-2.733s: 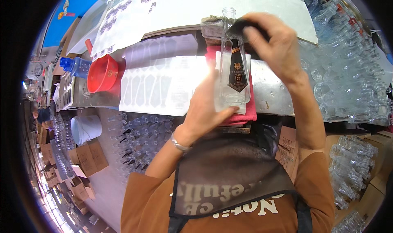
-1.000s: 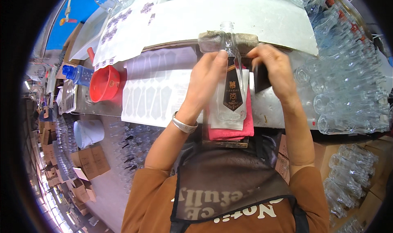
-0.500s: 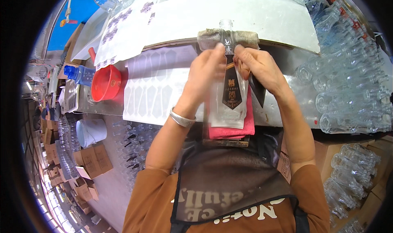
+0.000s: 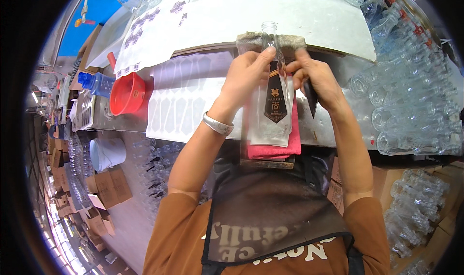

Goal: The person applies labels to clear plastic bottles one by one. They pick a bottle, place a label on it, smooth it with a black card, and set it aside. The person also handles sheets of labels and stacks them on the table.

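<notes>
A clear glass bottle [image 4: 269,132] lies on its back before me, its neck pointing away and propped on a rolled greyish cloth [image 4: 292,41]. A black, pointed label [image 4: 275,101] with gold print covers its front. My left hand [image 4: 245,77] grips the bottle at the shoulder, thumb on top near the neck. Just right of the bottle is my right hand [image 4: 323,81], fingers curled, with a dark flat pointed piece [image 4: 311,100], scraper-like, hanging from it. Below the bottle lie a white sheet and a folded pink cloth [image 4: 296,134].
Sheets of grey label shapes [image 4: 186,101] lie left of the bottle. Beyond them are a red dipper [image 4: 128,95] and a blue-capped plastic bottle [image 4: 99,85]. Rows of clear bottles [image 4: 406,101] crowd the right side. A white board [image 4: 290,14] spans the table's far side.
My right hand has drawn away from the bottle's neck to the right, dark piece still in it. My left thumb now rests on the bottle's shoulder.
</notes>
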`<move>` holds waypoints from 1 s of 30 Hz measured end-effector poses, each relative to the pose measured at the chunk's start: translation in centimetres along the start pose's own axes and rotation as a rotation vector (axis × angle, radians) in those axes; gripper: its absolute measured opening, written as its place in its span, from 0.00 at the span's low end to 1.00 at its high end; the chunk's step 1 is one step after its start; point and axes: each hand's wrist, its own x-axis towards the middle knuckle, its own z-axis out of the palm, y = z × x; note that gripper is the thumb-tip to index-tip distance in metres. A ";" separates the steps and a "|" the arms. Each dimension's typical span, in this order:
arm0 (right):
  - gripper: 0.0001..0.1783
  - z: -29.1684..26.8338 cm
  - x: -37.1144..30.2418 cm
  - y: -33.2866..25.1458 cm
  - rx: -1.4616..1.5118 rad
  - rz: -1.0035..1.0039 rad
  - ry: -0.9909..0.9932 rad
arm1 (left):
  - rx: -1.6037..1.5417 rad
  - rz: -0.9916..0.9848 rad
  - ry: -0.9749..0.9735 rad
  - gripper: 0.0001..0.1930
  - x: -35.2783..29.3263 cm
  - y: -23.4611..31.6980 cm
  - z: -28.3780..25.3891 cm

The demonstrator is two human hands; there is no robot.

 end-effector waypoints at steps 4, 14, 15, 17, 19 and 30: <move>0.27 -1.2 -1.7 3.2 0.569 0.097 0.218 | 0.033 0.024 -0.001 0.35 0.2 -0.5 -0.2; 0.13 2.0 -0.6 -7.8 -0.744 -0.888 0.205 | -0.195 0.088 0.043 0.34 -4.1 -1.0 -1.5; 0.13 2.3 -1.0 -7.9 -0.788 -0.933 0.163 | -0.170 0.109 0.056 0.31 -4.9 -1.4 -1.8; 0.16 3.4 -3.6 -7.1 -0.838 -0.969 0.010 | 0.002 0.210 0.024 0.35 -7.1 -3.2 -3.0; 0.17 4.4 -6.3 -6.7 -0.716 -0.879 -0.285 | 0.172 0.335 -0.044 0.45 -9.2 -4.5 -4.1; 0.10 1.8 -10.0 -3.7 -0.422 -0.728 -0.300 | 0.458 0.681 0.166 0.55 -9.7 -6.5 1.4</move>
